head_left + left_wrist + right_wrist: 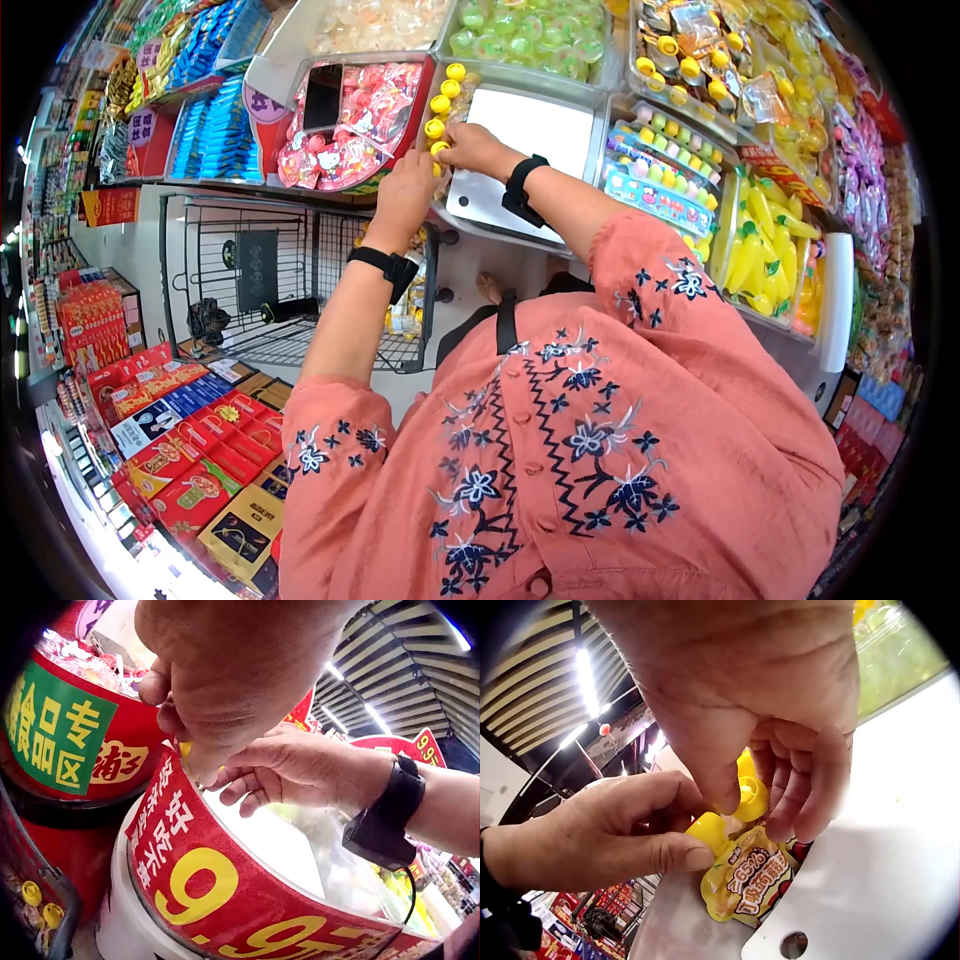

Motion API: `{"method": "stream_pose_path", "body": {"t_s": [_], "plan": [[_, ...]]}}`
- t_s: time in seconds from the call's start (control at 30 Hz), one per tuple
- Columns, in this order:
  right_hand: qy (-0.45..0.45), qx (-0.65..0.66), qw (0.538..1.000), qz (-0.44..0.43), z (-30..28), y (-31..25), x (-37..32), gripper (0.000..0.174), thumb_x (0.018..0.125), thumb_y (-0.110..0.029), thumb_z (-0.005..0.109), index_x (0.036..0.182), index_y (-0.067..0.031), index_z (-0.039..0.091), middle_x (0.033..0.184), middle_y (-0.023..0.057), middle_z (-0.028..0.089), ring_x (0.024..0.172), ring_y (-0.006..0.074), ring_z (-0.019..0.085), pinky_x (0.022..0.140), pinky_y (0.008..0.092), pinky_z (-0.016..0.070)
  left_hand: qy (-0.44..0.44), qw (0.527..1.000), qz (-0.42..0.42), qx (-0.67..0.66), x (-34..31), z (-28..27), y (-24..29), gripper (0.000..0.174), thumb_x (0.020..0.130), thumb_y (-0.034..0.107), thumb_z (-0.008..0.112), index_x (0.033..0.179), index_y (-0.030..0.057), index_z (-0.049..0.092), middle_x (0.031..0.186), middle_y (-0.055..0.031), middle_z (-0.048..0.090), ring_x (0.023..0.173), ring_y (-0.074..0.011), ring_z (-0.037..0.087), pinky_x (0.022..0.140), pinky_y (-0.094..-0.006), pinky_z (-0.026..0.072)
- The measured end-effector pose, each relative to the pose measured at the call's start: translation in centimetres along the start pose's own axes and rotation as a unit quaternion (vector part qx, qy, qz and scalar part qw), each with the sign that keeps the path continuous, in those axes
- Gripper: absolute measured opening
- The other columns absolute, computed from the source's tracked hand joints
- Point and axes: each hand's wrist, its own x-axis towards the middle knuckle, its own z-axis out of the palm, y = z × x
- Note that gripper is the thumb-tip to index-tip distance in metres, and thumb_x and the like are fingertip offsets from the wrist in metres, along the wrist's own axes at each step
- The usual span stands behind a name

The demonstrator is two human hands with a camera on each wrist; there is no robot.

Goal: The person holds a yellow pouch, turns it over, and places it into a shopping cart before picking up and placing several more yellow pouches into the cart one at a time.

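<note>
Both hands meet at the left edge of a white bin (530, 125) where a row of yellow-capped jelly pouches (440, 100) stands. My left hand (425, 165) pinches the yellow cap (709, 829) of a small printed pouch (742, 881) between thumb and forefinger. Right beside it, my right hand (447, 152) has its thumb and curled fingers round a second yellow cap (751, 796); the pouch under that cap is hidden. In the left wrist view the right hand (247, 784) reaches over the bin's red price band (217, 877).
Neighbouring bins hold pink candy packs (345, 120), green jellies (530, 35), small bottles (660, 175) and yellow corn-shaped sweets (765, 240). A black wire cart (300, 290) stands below the shelf. Red boxes (190, 440) are stacked at the lower left.
</note>
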Motion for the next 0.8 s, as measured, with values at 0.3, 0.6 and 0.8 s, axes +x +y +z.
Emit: {"method": "stream_pose_path", "body": {"t_s": [0.3,0.6,0.8], "plan": [[-0.042,0.145,0.986,0.071,-1.5,-0.7,-0.8,0.03,0.08,-0.031,0.073,0.09,-0.0038,0.064,0.074,0.0112,0.068,0.066,0.0201,0.069,0.055,0.0335,0.0542,0.009,0.993,-0.098,-0.063,0.1,-1.3,0.8,0.044,0.08,0.035,0.078,0.102,0.0047,0.055,0.093,-0.0134,0.06,0.084,-0.0313,0.066,0.067,-0.0401,0.0565],[-0.011,0.249,0.961,0.118,-4.2,-0.1,1.1,0.038,0.089,-0.024,0.062,0.119,-0.002,0.057,0.096,0.0099,0.067,0.079,0.0186,0.07,0.063,0.0313,0.0572,0.007,0.983,-0.15,-0.108,2.2,-1.1,1.4,0.036,0.084,0.028,0.074,0.108,0.0067,0.056,0.099,-0.015,0.062,0.096,-0.0356,0.064,0.076,-0.047,0.0545],[-0.021,0.249,0.961,0.12,-4.9,-0.5,2.2,0.056,0.092,-0.026,0.058,0.14,-0.0024,0.043,0.112,0.0118,0.065,0.089,0.0207,0.07,0.07,0.0338,0.0571,0.022,0.983,-0.168,-0.073,3.3,0.8,0.5,0.032,0.084,0.025,0.073,0.104,0.0064,0.057,0.097,-0.0149,0.063,0.09,-0.0353,0.066,0.072,-0.0457,0.0558]]}}
